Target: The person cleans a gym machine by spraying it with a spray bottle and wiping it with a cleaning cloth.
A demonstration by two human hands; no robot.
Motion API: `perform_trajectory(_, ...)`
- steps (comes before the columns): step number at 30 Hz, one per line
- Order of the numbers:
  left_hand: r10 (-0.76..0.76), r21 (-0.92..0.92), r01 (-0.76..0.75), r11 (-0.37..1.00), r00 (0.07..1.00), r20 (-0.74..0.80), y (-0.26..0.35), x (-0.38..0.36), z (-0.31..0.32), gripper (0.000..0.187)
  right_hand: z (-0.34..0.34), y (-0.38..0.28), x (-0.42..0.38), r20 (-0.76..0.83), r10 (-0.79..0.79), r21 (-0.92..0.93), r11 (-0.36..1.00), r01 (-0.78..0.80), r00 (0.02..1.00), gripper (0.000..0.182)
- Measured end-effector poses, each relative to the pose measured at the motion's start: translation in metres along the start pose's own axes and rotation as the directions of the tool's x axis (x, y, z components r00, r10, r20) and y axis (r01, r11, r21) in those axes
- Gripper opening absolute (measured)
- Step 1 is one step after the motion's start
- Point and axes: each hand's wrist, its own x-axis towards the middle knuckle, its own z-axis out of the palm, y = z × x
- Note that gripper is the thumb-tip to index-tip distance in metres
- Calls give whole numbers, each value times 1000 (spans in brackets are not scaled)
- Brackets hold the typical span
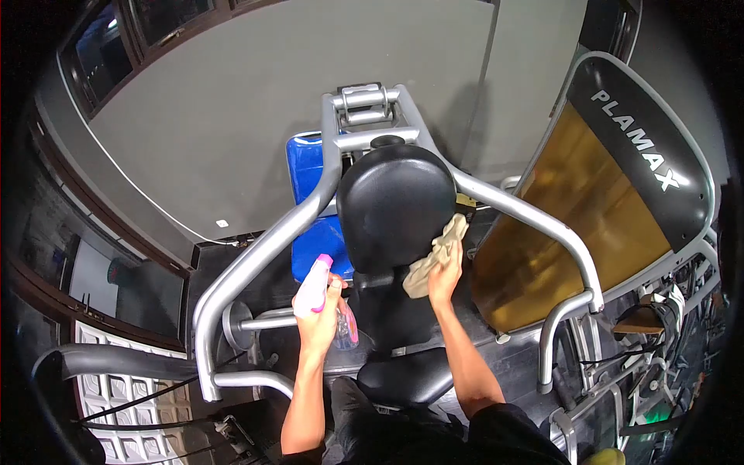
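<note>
A spray bottle [343,329] with a pink and white head is gripped in my left hand [318,314], left of the machine's seat. My right hand [445,280] is closed on a beige cloth [431,265], which lies against the lower right edge of the black padded backrest [397,205]. Below the backrest is the black seat pad [406,377], partly hidden near my body. Silver tubular arms [267,252] of the machine curve out on both sides of my hands.
A panel [593,194] lettered PLAMAX stands at the right, with more gym equipment [651,387] beyond it. A blue padded item [314,242] is behind the left arm tube. White stacked shapes [132,395] are at the lower left, and a grey wall [256,101] is behind.
</note>
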Motion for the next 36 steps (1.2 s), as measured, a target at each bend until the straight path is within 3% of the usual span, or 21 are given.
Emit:
perform_trajectory(2,-12,15,12,1000,1000,5,0,1,2,34,-1,4,-8,-1,4,-34,999,-4,1000,54)
perform_trajectory(4,-19,42,18,999,1000,24,1,-1,0,33,-3,1,-5,24,118,90,989,-120,993,53)
perform_trajectory(5,-19,45,18,999,1000,20,5,-1,0,33,2,7,1,-22,6,53,999,-5,1000,52)
perform_trajectory(6,-40,42,39,998,999,16,9,0,1,23,5,-8,14,-21,1,58,998,0,1000,52)
perform_trajectory(7,-60,37,60,998,998,13,11,1,2,15,5,-37,28,1,-114,32,993,114,994,55)
perform_trajectory(9,-76,21,76,997,997,10,13,1,1,16,20,-74,42,66,-314,-24,948,316,947,62)
perform_trajectory(12,-98,-1,98,995,995,-1,11,0,1,16,54,-94,27,197,-543,-62,824,563,816,64)
perform_trajectory(14,-99,4,99,995,995,-7,10,0,0,16,66,-87,4,331,-597,-92,751,654,731,55)
perform_trajectory(17,-78,39,78,996,997,-1,7,-2,0,15,58,-62,-21,527,-661,89,668,738,534,48)
perform_trajectory(18,-76,37,76,996,997,14,5,-3,-1,22,52,-51,-30,580,-673,159,647,746,459,47)
perform_trajectory(20,-75,39,74,997,997,34,5,-3,-1,29,35,-33,-42,652,-643,129,616,777,402,46)
perform_trajectory(22,-79,33,79,996,997,9,9,-4,3,12,19,-28,-41,638,-615,50,633,773,463,44)
perform_trajectory(24,-65,46,64,997,998,23,8,-3,0,12,8,-31,-12,496,-725,92,591,801,478,42)
perform_trajectory(26,-47,59,46,997,998,31,8,-3,0,12,-1,-58,27,310,-770,17,591,806,558,40)
perform_trajectory(28,-52,55,51,997,998,17,10,-3,2,13,10,-71,59,78,-729,-14,682,732,680,45)
perform_trajectory(30,-57,40,57,998,998,14,8,-2,0,18,18,-104,80,-55,-620,-62,785,617,783,52)
perform_trajectory(32,-64,28,63,998,998,14,7,-3,-1,22,38,-106,88,67,-580,-86,808,583,812,59)
perform_trajectory(33,-57,44,56,997,998,12,7,-3,-1,22,48,-102,85,75,-641,-149,750,644,764,66)
perform_trajectory(34,-52,59,51,997,999,13,7,-3,-1,21,57,-94,78,75,-679,-195,708,679,730,64)
perform_trajectory(36,-53,81,51,995,998,22,9,-2,1,19,59,-79,58,75,-641,-191,743,642,764,61)
